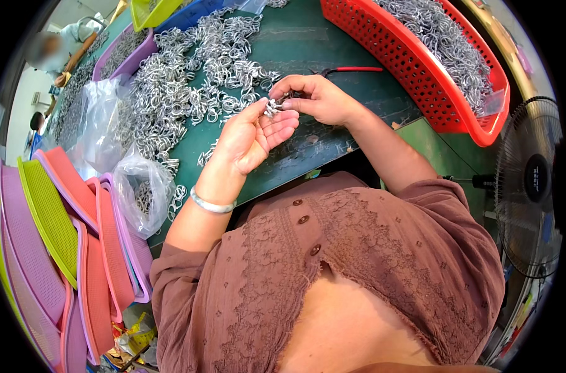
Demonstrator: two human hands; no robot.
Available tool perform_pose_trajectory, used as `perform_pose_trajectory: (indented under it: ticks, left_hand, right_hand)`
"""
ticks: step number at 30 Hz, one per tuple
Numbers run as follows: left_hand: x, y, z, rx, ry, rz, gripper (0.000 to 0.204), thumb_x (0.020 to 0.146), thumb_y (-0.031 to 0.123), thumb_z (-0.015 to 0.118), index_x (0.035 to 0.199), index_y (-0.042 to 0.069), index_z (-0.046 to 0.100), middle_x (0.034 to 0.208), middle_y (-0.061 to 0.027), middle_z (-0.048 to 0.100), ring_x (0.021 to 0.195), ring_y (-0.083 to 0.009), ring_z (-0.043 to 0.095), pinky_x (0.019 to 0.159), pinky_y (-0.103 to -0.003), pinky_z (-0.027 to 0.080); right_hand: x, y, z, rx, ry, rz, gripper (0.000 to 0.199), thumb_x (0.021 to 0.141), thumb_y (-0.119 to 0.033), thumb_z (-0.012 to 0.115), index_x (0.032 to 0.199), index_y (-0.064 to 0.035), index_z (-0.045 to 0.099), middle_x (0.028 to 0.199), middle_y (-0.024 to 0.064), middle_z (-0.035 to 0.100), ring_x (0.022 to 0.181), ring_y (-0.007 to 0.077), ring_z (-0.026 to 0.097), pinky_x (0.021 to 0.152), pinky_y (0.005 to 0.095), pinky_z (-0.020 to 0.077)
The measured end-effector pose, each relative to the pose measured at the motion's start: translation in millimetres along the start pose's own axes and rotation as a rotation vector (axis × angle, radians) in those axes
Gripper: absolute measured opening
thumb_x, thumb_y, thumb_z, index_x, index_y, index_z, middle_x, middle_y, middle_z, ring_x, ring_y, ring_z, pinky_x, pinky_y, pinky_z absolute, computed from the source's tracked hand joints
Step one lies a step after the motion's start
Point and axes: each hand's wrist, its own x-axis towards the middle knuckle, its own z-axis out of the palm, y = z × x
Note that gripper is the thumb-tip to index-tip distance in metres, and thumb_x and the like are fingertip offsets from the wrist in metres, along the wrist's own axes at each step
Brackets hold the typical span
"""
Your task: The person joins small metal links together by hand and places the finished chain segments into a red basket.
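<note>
Pinching a small bunch of metal rings (273, 107) with the right grip (323, 101), nearer the red basket (404, 53), from the bunch's basket side. Cupping beneath with the left grip (248, 137), farther from the basket, fingers loosely spread, thumb at the bunch; cannot tell whether pinching too. Held left of the basket, above the bench (292, 37). Cannot make out any long axis.

A brownish-mauve blouse (382, 236) has loose part-length sleeves (435, 194), dark round buttons (304, 219) down its front and floral embroidery (258, 286) beside them; a smooth, pale bangle (212, 206) circles the left wrist (224, 177).
</note>
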Motion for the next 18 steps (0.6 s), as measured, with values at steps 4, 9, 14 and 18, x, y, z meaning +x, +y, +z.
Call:
perform_pose_trajectory:
  ticks: [4, 9, 14, 18]
  left_hand:
    - [-7, 0, 5, 0.222, -0.010, 0.095, 0.026, 0.088, 0.013, 0.038, 0.104, -0.007, 0.043, 0.091, -0.0205, 0.058, 0.078, -0.0261, 0.061, 0.070, -0.034, 0.053]
    - [-12, -7, 6, 0.259, -0.067, 0.215, 0.020, 0.086, 0.008, 0.041, 0.105, 0.000, 0.041, 0.093, -0.0158, 0.057, 0.085, -0.0237, 0.059, 0.075, -0.037, 0.050]
    - [-8, -12, 2, 0.291, -0.065, 0.309, 0.013, 0.084, 0.011, 0.052, 0.095, 0.005, 0.048, 0.091, -0.0074, 0.057, 0.084, -0.0176, 0.057, 0.073, -0.034, 0.050]
    - [-5, -16, -6, 0.386, -0.042, 0.406, 0.009, 0.082, 0.010, 0.056, 0.089, 0.006, 0.051, 0.090, -0.0047, 0.057, 0.083, -0.0151, 0.057, 0.071, -0.030, 0.050]
  right_hand:
    - [-2, -6, 2, 0.167, 0.090, -0.039, 0.030, 0.076, 0.002, 0.054, 0.106, -0.0003, 0.049, 0.102, 0.0048, 0.053, 0.096, 0.0117, 0.050, 0.086, 0.0263, 0.0394]
    - [-4, -13, 4, 0.297, 0.140, -0.111, 0.036, 0.074, 0.002, 0.057, 0.109, 0.0007, 0.047, 0.102, 0.0064, 0.053, 0.096, 0.0130, 0.050, 0.086, 0.0272, 0.0398]
    - [-9, -14, 6, 0.291, 0.141, -0.135, 0.036, 0.074, 0.003, 0.057, 0.109, 0.0005, 0.047, 0.102, 0.0068, 0.053, 0.097, 0.0132, 0.050, 0.087, 0.0273, 0.0397]
    - [-11, -17, 6, 0.235, 0.129, -0.107, 0.027, 0.076, 0.003, 0.054, 0.103, 0.0018, 0.051, 0.101, 0.0073, 0.054, 0.097, 0.0140, 0.050, 0.085, 0.0272, 0.0398]
